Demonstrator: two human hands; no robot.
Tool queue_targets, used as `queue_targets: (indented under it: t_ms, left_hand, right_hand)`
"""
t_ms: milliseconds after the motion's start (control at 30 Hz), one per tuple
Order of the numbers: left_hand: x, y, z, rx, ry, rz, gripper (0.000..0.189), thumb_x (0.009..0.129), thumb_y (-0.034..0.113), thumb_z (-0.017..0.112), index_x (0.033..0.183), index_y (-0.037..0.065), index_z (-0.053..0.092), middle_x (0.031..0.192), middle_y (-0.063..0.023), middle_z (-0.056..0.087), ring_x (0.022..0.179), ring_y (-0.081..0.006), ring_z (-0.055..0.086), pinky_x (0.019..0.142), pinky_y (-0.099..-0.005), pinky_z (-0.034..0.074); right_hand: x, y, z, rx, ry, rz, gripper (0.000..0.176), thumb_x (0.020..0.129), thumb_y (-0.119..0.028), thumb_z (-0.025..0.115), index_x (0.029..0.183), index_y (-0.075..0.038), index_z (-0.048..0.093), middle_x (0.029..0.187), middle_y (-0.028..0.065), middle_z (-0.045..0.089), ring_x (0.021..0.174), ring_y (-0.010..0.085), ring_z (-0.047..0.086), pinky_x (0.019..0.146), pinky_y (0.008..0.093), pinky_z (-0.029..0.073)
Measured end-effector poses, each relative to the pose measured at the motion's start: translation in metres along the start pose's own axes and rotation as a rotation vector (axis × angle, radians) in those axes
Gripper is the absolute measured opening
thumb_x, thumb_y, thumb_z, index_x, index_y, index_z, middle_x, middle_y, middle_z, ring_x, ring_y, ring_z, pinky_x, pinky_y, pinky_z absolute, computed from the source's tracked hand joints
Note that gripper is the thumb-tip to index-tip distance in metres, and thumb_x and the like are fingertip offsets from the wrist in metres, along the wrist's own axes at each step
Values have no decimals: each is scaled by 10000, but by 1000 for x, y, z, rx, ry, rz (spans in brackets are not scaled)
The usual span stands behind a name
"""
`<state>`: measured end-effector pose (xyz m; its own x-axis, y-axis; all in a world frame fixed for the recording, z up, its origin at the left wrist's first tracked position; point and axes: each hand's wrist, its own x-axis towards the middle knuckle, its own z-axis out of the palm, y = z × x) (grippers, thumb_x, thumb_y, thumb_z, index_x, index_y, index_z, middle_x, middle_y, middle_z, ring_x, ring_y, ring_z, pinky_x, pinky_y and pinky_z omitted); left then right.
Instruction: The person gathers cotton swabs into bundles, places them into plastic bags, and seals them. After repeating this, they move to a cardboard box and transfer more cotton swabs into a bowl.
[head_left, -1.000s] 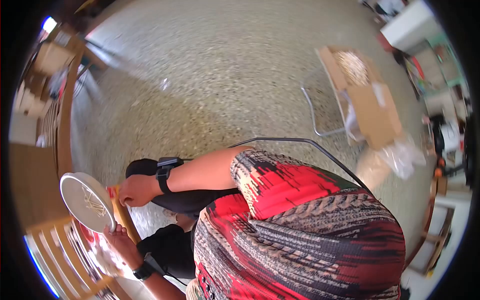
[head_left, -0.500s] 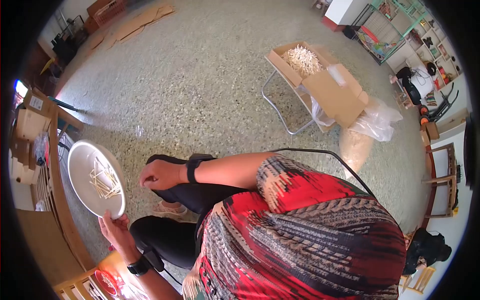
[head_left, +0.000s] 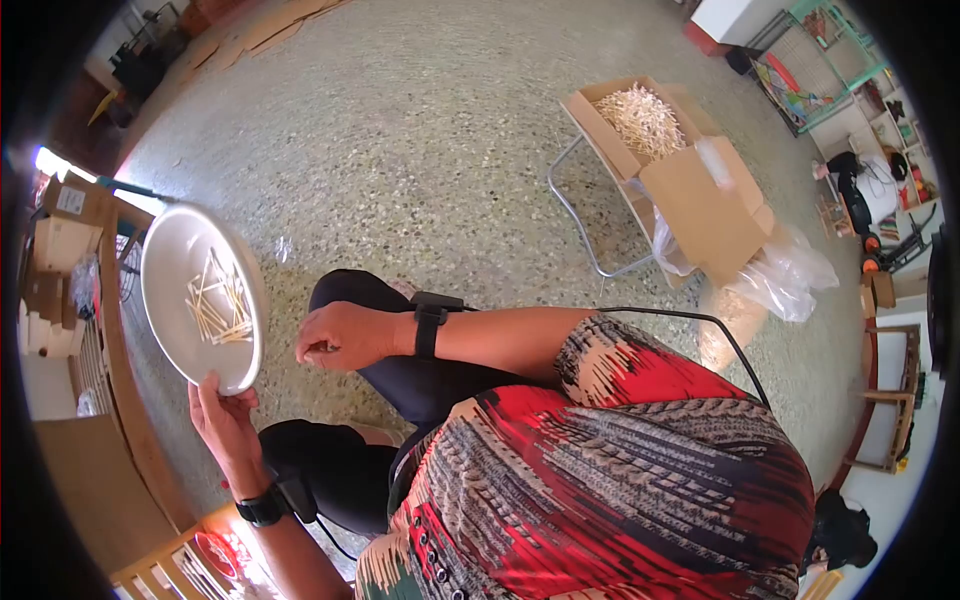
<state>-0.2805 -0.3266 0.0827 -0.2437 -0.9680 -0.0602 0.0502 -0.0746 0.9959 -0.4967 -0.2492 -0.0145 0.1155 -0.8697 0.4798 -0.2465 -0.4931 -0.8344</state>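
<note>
My left hand (head_left: 225, 425) grips the lower rim of a white bowl (head_left: 165, 280), with the thumb on the rim near the inside and the other fingers at its outer side. The bowl is tilted so its inside faces me. Thin pale sticks (head_left: 220, 305) lie loosely crossed in its bottom. Close to the bowl's right side, apart from it, my right hand (head_left: 350, 337) hovers above my knee. Its fingers are curled inward; whatever they hold, if anything, is hidden.
An open cardboard box (head_left: 690, 160) full of pale sticks rests on a metal-legged stand, with a clear plastic bag (head_left: 790, 275) beside it. A wooden bench (head_left: 125, 380) runs along the left. A red bowl (head_left: 217, 553) sits at lower left. Chairs line the right wall.
The view has shifted, so the box and stand appear farther right. The bowl, still in my left hand, appears slightly lower and to the right. My right hand stays curled near it.
</note>
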Motion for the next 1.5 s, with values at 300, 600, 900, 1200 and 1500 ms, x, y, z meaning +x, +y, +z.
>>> queue_targets:
  t_ms: [300, 600, 900, 1200, 1500]
  left_hand:
    - [22, -18, 93, -74, -357, -49, 249, 968, 193, 495, 1134, 17, 552, 792, -65, 642, 560, -122, 595, 505, -251, 500]
    - [25, -29, 183, -6, -689, -66, 232, 977, 192, 494, 1128, 30, 564, 766, -69, 675, 531, -114, 627, 474, -220, 518]
    - [-2, -58, 315, 166, -819, -101, 256, 959, 198, 491, 1116, 1, 539, 779, -102, 670, 549, -136, 646, 484, -241, 544]
    - [-17, -113, 445, 264, -852, -204, 283, 922, 198, 501, 1078, -36, 527, 807, -141, 672, 573, -175, 665, 490, -267, 555]
    - [33, -154, 553, 285, -911, -221, 291, 920, 161, 483, 1136, -31, 513, 826, -152, 682, 566, -178, 666, 473, -278, 559]
  right_hand:
    - [-53, -25, -61, -409, 176, 19, 88, 823, -92, 648, 895, -57, 684, 807, 89, 637, 791, 286, 620, 716, 389, 497]
    - [-157, -94, -138, -576, 582, 302, 96, 861, -68, 640, 928, -46, 705, 771, 51, 622, 631, 134, 564, 600, 264, 471]
    - [-249, -80, -181, -499, 667, 376, 145, 906, -142, 637, 980, -36, 702, 814, 55, 660, 661, 107, 593, 608, 269, 485]
    - [-339, -101, -295, -158, 1201, 410, 196, 964, -137, 604, 1082, 9, 659, 899, 40, 690, 822, 94, 643, 755, 243, 533]
    - [-405, 1, -519, -937, 1270, 896, 601, 795, -364, 772, 1210, 33, 594, 1130, 193, 650, 1008, 278, 637, 894, 386, 505]
